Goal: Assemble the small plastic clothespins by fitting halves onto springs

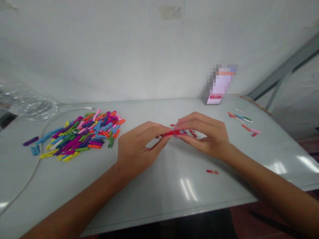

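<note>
Both forearms reach up from the near edge onto the pale grey desk (159,196), which carries everything else. Its glossy top shows streaks of reflected light just toward the camera from the hands.

Well out beyond the left hand lies a heap of coloured clothespins (79,134), purple, blue, yellow, green, orange and pink all jumbled together. A white cable (37,159) curves around that heap on the side away from the hands, and a clear plastic container (30,104) sits farther off still.

Beyond the right hand, against the wall, stands a small box (216,96) (its upper part is blurred out). Out past the right hand, a few scattered peg halves (243,121) lie loose in red, blue, green and pink.

The left hand (139,147) and the right hand (206,136) meet fingertip to fingertip above the middle of the desk. Both are pinched on a red clothespin (173,133), which lies level between them, the left gripping one end and the right curled over the other. More small red pieces (192,133) show just under the right hand's fingers; whether they are held or lie on the desk cannot be told.

One red peg half (212,172) lies alone on the desk, just on the near side of the right wrist.
</note>
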`<state>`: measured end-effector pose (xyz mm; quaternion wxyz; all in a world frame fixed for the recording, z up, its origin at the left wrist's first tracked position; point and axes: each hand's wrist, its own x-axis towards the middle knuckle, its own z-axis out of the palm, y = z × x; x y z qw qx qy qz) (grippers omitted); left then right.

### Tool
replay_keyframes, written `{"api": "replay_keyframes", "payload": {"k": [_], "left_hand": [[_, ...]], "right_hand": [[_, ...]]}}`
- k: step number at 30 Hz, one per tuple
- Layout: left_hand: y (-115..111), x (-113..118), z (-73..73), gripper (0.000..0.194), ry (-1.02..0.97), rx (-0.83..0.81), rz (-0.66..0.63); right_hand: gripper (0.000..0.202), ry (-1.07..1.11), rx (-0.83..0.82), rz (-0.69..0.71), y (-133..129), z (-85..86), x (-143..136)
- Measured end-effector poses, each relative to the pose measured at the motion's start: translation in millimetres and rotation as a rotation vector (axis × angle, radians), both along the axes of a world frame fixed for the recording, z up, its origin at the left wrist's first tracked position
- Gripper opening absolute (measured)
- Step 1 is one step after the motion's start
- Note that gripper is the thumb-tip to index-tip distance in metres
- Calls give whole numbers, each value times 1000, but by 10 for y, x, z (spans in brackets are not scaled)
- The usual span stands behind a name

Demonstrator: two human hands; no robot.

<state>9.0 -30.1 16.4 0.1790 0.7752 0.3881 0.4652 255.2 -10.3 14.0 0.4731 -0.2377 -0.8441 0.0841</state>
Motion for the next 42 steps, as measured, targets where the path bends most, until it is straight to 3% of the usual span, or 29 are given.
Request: {"api": "replay_keyframes", "payload": {"k": [13,22,37,42], "left_hand": [[-26,-43,20,14,-44,31,-33],[3,-62,58,4,-71,-54,-71],[-7,-37,54,9,-57,15,-79],[46,-25,32,11,-63,100,-97]], "right_hand": [[15,77,-64,-1,-55,35,-22],[19,52,-6,24,-55,36,-33],[14,33,13,8,-67,51,-34],[22,29,-16,-16,-42,22,-24]]}}
